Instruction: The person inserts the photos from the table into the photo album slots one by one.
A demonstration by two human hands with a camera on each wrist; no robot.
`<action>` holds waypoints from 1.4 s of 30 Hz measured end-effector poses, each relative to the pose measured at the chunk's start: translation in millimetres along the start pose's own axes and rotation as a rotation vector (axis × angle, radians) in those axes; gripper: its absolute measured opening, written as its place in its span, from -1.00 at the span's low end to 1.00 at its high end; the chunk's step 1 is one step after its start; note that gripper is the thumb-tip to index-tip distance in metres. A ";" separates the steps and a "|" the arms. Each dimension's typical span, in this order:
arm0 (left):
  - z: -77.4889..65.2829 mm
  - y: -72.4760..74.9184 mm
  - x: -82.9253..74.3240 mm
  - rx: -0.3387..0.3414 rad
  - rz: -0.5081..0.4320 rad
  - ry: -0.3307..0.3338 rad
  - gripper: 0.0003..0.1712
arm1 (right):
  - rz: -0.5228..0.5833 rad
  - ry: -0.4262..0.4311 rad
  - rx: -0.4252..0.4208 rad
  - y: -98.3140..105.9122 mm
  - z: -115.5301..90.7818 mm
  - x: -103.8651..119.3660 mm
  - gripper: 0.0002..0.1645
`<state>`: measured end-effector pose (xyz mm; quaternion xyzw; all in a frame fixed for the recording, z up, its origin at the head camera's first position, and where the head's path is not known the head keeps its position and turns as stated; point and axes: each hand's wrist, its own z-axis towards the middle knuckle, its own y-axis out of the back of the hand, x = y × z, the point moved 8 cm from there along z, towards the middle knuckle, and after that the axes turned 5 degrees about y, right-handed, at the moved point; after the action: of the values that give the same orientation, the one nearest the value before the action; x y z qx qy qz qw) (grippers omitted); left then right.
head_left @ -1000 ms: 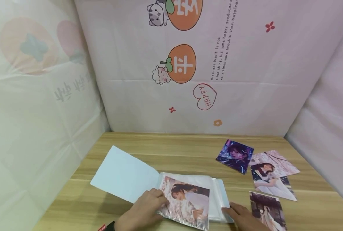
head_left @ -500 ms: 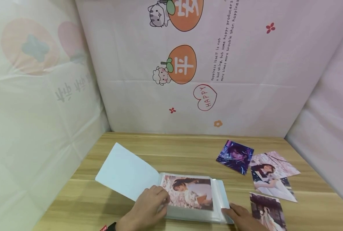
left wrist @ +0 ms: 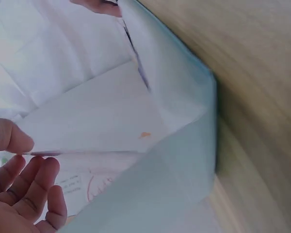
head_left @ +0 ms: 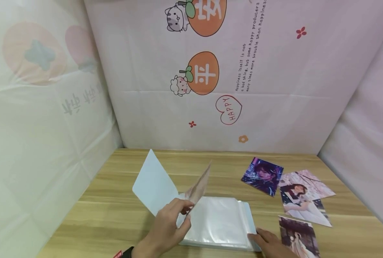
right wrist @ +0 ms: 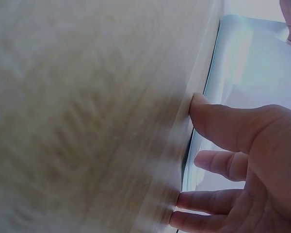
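A photo album with a pale blue cover [head_left: 154,186] lies spread on the table, its cover tilted up at the left. My left hand [head_left: 167,224] pinches a page with a photo [head_left: 199,186], which stands nearly on edge near the spine. In the left wrist view, the thumb [left wrist: 12,138] and fingertips meet at that page's edge. Beneath lies a clear sleeve page [head_left: 215,222] with a plain whitish face. At the album's right edge, my right hand [head_left: 272,243] rests with fairly straight fingers; the right wrist view shows its thumb [right wrist: 223,121] along the edge.
Several loose photos lie right of the album: a purple one [head_left: 263,175], two overlapping ones [head_left: 307,184], and one [head_left: 299,234] near my right hand. The wooden table [head_left: 91,218] is bounded by printed white cloth [head_left: 159,118] at the back and sides.
My left hand has raised the photo page from flat to nearly upright, uncovering the sleeve below. The cover has tipped up further to the right. My right hand stays put.
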<state>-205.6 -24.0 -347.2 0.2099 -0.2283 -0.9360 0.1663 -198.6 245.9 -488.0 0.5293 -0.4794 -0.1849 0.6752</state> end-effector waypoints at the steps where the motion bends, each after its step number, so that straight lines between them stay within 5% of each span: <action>1: 2.0 3.1 -1.5 -0.021 -0.013 -0.006 -0.61 | -0.001 0.002 -0.001 -0.1 -0.2 0.0 -0.12; 12: 13.6 20.3 -4.8 -0.087 -0.033 0.006 -0.69 | -0.002 0.024 -0.006 -0.2 -1.0 0.0 -0.11; 23: 10.4 41.5 7.3 -0.117 -0.015 0.097 -0.51 | 0.035 0.017 0.008 -0.3 -1.7 0.2 -0.11; 42: -8.5 83.5 36.5 -0.209 0.197 0.273 -0.23 | 0.054 0.005 0.021 4.0 -2.6 6.9 -0.11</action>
<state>-214.9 -112.0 -324.2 0.2930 -0.1246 -0.8967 0.3074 -194.1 243.6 -481.3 0.5238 -0.4937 -0.1600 0.6755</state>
